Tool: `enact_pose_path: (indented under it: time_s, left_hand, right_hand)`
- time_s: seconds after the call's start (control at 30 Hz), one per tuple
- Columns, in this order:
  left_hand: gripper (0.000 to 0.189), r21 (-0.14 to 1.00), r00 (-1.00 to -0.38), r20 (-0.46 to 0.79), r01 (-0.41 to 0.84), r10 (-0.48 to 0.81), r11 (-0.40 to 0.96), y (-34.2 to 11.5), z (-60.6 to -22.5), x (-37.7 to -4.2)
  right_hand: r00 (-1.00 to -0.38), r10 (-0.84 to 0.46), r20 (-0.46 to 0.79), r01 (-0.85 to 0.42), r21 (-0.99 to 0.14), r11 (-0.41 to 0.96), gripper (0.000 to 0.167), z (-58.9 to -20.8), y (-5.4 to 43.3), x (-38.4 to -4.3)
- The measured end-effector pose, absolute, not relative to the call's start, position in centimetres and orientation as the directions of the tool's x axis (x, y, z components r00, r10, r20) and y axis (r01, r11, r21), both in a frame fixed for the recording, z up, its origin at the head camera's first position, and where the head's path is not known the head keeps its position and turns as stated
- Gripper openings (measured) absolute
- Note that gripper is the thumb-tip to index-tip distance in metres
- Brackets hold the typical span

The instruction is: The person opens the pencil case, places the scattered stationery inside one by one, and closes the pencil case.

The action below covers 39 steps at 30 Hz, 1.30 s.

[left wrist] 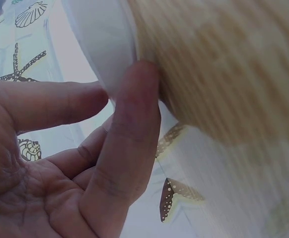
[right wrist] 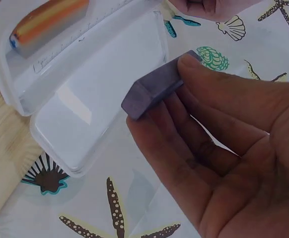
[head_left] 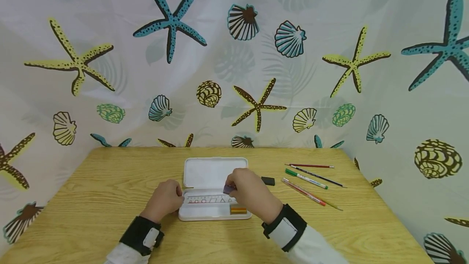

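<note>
A white pencil case (head_left: 215, 172) lies with its lid folded back on the wooden table. My left hand (head_left: 165, 199) pinches its left end between thumb and finger, as the left wrist view (left wrist: 119, 114) shows of that hand. Over the tray my right hand (head_left: 253, 192) holds a purple-grey eraser (right wrist: 153, 88) between thumb and fingers. Inside the tray lie a clear ruler (head_left: 205, 199) with shape cutouts and a small orange-striped block (head_left: 238, 210) at the right end. The right hand hides part of the tray and lid in the head view.
Right of the case lie a dark block (head_left: 268, 181), a dark red pencil (head_left: 315, 166), a black pencil (head_left: 322, 177), a green-capped pen (head_left: 307, 179) and a red pen (head_left: 305, 192) along a yellowish pencil (head_left: 334, 206). A patterned cloth (head_left: 234, 64) hangs behind the table (head_left: 121, 186).
</note>
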<state>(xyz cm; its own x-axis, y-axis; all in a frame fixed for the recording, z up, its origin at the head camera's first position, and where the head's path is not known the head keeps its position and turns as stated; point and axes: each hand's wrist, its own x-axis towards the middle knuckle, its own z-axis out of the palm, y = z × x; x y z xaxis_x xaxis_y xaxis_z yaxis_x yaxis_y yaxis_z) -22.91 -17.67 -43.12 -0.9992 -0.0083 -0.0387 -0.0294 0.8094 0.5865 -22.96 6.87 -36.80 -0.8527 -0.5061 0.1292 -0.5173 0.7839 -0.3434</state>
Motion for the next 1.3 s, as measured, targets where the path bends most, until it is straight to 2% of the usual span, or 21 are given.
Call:
enact_pose_path:
  time_s: [0.2, 0.47, 1.3]
  left_hand:
    - [0.006, 0.592, -0.999, -0.046, -0.039, -0.015, 0.805, -17.6, -43.0, -22.9]
    - [0.006, 0.589, -0.999, -0.049, -0.038, -0.012, 0.807, -17.7, -43.0, -22.9]
    - [0.006, 0.586, -0.999, -0.033, -0.019, 0.0, 0.81, -17.8, -43.3, -23.0]
  right_hand:
    - [-0.843, -0.523, 0.121, -0.533, -0.316, 0.785, 0.006, -37.1, 5.8, -22.7]
    - [-0.836, -0.538, 0.105, -0.539, -0.341, 0.771, 0.009, -37.6, 4.6, -22.3]
    - [-0.812, -0.582, 0.043, -0.564, -0.317, 0.763, 0.018, -40.6, 3.0, -22.0]
